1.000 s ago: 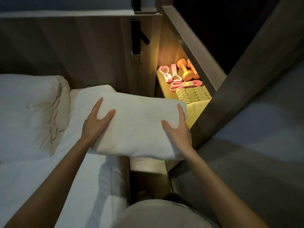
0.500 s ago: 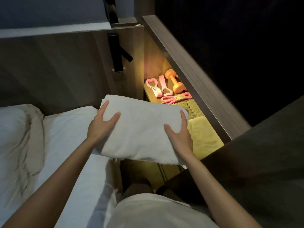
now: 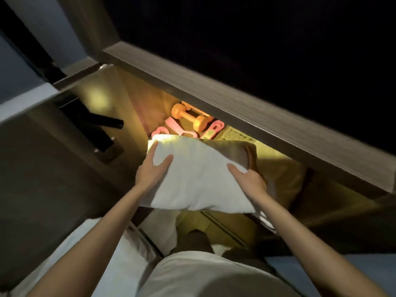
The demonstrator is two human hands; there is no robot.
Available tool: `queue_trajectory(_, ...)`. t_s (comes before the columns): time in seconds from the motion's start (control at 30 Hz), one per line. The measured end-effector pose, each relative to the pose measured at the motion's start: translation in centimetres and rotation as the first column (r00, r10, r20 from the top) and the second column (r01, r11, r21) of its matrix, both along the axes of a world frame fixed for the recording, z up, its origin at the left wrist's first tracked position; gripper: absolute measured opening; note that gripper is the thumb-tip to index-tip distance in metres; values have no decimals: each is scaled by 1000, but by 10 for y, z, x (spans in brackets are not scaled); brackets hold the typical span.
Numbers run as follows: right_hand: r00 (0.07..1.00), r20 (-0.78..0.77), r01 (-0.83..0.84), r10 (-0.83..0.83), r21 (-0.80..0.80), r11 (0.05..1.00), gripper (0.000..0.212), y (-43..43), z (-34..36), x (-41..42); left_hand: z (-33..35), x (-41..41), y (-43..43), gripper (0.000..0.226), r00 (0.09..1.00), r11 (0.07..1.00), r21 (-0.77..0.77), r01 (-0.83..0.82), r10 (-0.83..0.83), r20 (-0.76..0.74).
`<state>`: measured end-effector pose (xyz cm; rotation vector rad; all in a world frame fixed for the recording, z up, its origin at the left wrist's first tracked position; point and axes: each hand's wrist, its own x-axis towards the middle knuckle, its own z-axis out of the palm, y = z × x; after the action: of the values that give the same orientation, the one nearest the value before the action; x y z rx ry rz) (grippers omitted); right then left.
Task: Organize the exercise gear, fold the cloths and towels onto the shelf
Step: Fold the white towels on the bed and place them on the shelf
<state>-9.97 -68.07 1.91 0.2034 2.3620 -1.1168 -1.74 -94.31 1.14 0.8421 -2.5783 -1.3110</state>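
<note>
A black wall fixture (image 3: pixel 92 123) juts from the wood-panelled wall (image 3: pixel 42 179) at the left of the frame, with a small plate (image 3: pixel 108 152) just below it. White bedding (image 3: pixel 120 254) lies at lower left.

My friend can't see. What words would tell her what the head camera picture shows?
The left hand and right hand hold a folded white towel at the front of a lit wooden shelf. Behind the towel, an orange dumbbell and pink bands lie on the shelf.

shelf (image 3: pixel 150 103) carries dumbbell (image 3: pixel 189 116), pink bands (image 3: pixel 214 130).
</note>
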Motion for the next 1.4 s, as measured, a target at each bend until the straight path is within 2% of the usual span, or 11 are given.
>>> queue_trajectory(0.17,972,-69,222,-223,-18,975,80,-8,-20,8,-17,-48,-21,69,976,974,-56,218,-218,5)
queue_trajectory(0.37,897,-160,418,-411,12,908,70,9,-61,19,-47,-87,-5,63,905,896,132,424,-412,-109)
queue_trajectory(0.53,797,-257,556,-546,-41,830,85,24,-105,24,-83,-115,7,73,835,841,74,536,-517,-187)
queue_trajectory(0.77,692,-418,451,-589,-387,804,87,29,-128,56,-112,-119,5,68,720,761,10,649,-610,-333)
queue_trajectory(1.0,603,-416,443,-680,-535,720,83,31,-125,84,-98,-173,40,64,654,680,72,729,-663,-364)
queue_trajectory(1.07,578,-407,462,-707,-551,695,82,35,-128,85,-92,-192,63,61,554,616,-57,785,-741,-381)
queue_trajectory(1.13,566,-387,480,-728,-563,673,83,40,-134,83,-91,-206,86,56,498,554,-164,816,-818,-289)
queue_trajectory(1.17,573,-379,486,-727,-556,674,84,43,-138,81,-95,-213,95,53,516,557,-184,810,-826,-229)
queue_trajectory(1.3,682,-335,496,-651,-442,747,88,45,-155,77,-142,-225,105,40,728,701,-226,676,-682,61)
queue_trajectory(1.37,756,-377,490,-536,-217,844,86,48,-154,79,-157,-220,98,39,771,740,-254,623,-636,36)
queue_trajectory(1.4,810,-391,467,-436,-17,884,84,50,-149,80,-160,-216,92,40,769,736,-293,610,-640,-5)
